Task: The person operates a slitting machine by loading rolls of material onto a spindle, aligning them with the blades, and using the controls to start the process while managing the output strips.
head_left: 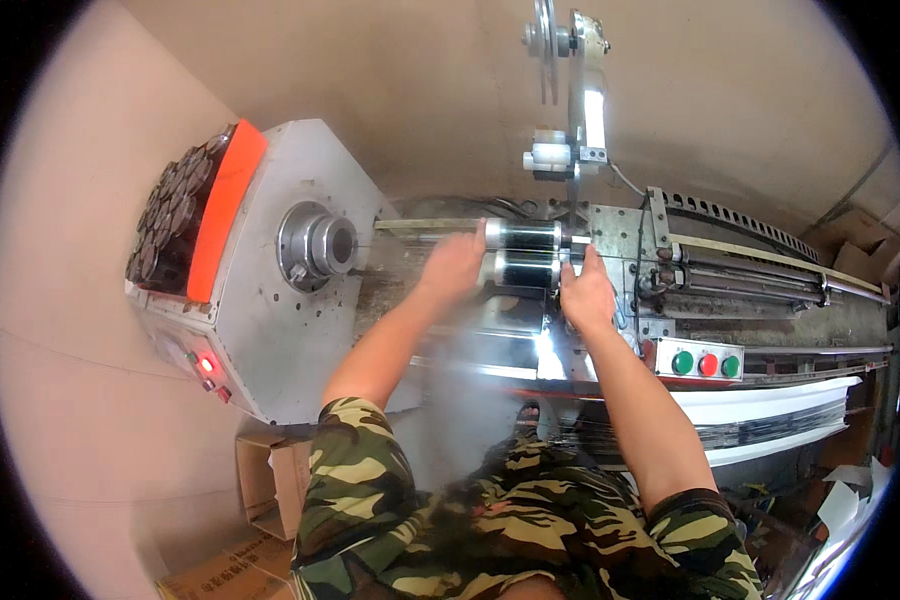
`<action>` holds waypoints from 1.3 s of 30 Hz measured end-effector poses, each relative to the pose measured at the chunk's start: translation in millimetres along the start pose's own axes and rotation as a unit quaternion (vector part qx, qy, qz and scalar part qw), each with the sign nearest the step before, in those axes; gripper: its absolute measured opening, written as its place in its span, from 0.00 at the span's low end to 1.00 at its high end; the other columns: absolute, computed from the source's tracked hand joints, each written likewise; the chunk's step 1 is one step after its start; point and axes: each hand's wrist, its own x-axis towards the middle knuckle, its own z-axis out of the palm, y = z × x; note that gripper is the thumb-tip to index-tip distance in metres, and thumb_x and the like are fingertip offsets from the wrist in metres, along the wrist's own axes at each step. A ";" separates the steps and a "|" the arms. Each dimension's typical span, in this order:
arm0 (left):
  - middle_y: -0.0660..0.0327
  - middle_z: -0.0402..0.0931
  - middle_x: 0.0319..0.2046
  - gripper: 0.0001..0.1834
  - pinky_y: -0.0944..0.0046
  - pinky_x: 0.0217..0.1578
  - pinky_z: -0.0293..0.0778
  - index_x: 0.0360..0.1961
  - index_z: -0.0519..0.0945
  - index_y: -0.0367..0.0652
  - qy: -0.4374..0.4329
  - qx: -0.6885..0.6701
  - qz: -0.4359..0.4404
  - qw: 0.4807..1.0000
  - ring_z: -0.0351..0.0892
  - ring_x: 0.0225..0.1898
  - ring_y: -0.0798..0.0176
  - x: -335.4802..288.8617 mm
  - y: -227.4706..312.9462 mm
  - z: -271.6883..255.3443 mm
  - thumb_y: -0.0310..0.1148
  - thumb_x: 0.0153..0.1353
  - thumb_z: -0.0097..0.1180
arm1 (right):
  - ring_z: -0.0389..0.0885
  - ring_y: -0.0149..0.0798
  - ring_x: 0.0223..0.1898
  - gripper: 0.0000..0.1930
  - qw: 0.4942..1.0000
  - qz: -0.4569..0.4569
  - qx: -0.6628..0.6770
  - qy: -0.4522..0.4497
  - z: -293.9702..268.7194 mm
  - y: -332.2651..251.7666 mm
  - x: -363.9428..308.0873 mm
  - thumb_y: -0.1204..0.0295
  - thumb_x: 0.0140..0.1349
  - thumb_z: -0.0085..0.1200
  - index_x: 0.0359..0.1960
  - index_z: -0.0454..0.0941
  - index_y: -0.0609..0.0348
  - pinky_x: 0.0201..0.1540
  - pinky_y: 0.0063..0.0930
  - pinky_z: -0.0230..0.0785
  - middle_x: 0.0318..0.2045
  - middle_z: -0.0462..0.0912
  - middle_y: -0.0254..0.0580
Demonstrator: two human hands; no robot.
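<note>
Two dark, shiny rollers with silver ends lie side by side across the machine, the far roller [528, 238] just beyond the near roller [523, 271]. My left hand [455, 266] is at their left ends, a finger stretched to the far roller's silver end; the hand is slightly blurred. At the right ends is my right hand [589, 295]. Its thumb and forefinger point up and stand apart, close to a small metal block [579, 241]. Whether either hand presses on the rollers I cannot tell.
A grey machine housing [280, 250] with a round metal chuck [332, 245] stands left. An upright arm with a wheel [546, 45] rises behind the rollers. Right are a button box [707, 360], metal rods [750, 283] and long white sheeting [770, 405]. Cardboard boxes [288, 485] sit lower left.
</note>
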 end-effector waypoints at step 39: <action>0.53 0.74 0.36 0.34 0.53 0.43 0.75 0.69 0.60 0.28 -0.049 0.026 -0.013 0.998 0.75 0.42 0.51 5.5 0.7 -4.9 0.26 0.60 0.47 | 0.74 0.62 0.61 0.35 0.997 -0.024 0.071 0.010 -24.0 -0.9 -9.1 0.56 0.67 0.50 0.72 0.57 0.60 0.63 0.48 0.66 0.62 0.72 0.62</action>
